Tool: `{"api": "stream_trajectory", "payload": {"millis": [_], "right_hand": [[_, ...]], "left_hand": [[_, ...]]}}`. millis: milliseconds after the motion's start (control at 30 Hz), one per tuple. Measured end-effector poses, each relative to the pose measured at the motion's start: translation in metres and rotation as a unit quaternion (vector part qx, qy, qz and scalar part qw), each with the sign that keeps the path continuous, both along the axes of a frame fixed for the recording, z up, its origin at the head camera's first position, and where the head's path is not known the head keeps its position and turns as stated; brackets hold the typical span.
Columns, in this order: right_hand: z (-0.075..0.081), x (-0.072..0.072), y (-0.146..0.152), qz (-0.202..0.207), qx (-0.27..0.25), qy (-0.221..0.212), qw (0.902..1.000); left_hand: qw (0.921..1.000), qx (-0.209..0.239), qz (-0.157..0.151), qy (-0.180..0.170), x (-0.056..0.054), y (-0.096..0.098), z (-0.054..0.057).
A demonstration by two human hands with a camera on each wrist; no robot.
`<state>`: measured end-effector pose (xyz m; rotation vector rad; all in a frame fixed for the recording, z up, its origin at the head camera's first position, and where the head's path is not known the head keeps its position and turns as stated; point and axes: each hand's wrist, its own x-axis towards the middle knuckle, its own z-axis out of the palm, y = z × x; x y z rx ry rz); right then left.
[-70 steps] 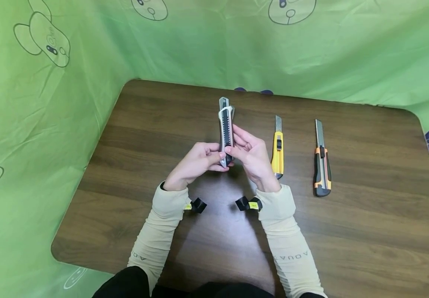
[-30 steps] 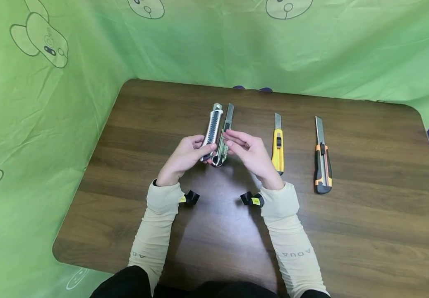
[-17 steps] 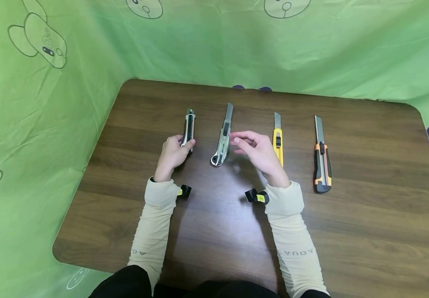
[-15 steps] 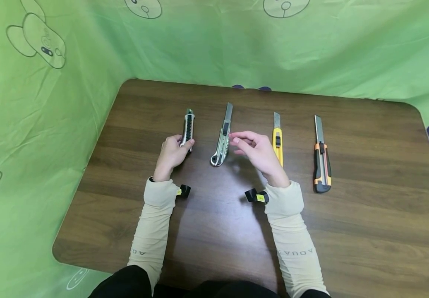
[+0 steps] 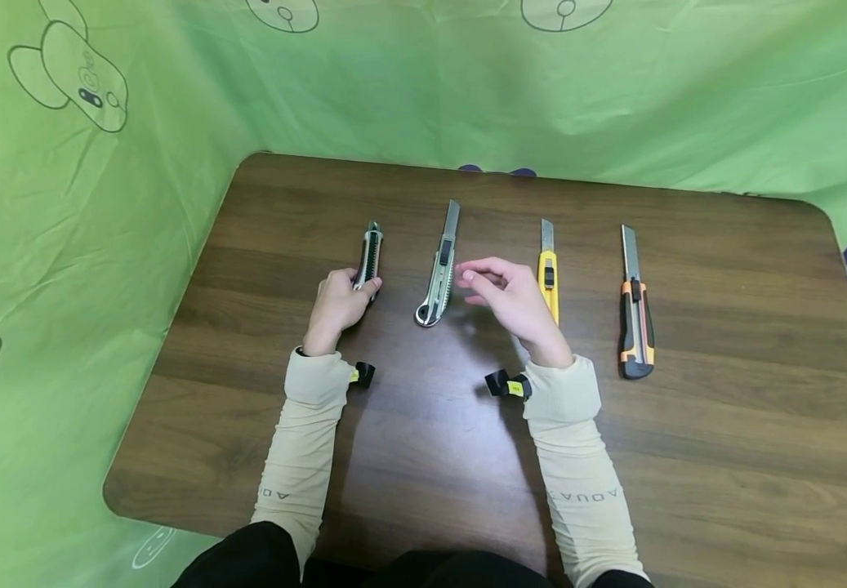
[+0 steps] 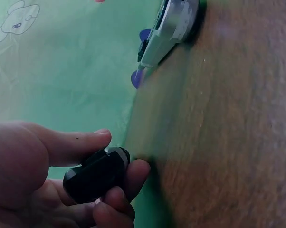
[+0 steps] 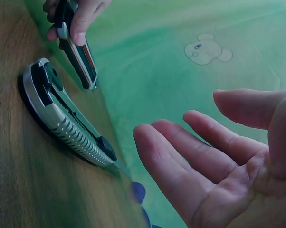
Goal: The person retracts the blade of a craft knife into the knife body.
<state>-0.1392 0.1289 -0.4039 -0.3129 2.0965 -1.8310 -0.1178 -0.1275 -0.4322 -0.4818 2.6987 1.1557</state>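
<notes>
The silver cutter (image 5: 438, 282) lies on the wooden worktop (image 5: 724, 425), its blade extended away from the person. To the left of the silver cutter, the left hand (image 5: 340, 302) pinches a black-and-silver cutter (image 5: 369, 255) between thumb and fingers. Just right of the silver cutter is the right hand (image 5: 517, 300), fingers loosely bent and thumb apart. Further right of the silver cutter lie a yellow cutter (image 5: 549, 286), then an orange-and-black cutter (image 5: 637, 331).

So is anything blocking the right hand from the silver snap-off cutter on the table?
Nothing visible does. The silver snap-off cutter lies just left of the right hand; the yellow snap-off cutter is on the hand's other side.
</notes>
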Motion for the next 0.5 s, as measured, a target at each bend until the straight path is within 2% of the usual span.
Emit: {"api": "stream_trajectory", "payload": {"millis": [500], "right_hand": [[-0.0035, -0.0031, 0.0016, -0.013, 0.006, -0.021, 0.9997]], "left_hand": [[0.9995, -0.020, 0.016, 0.019, -0.0009, 0.0005, -0.0045]]}}
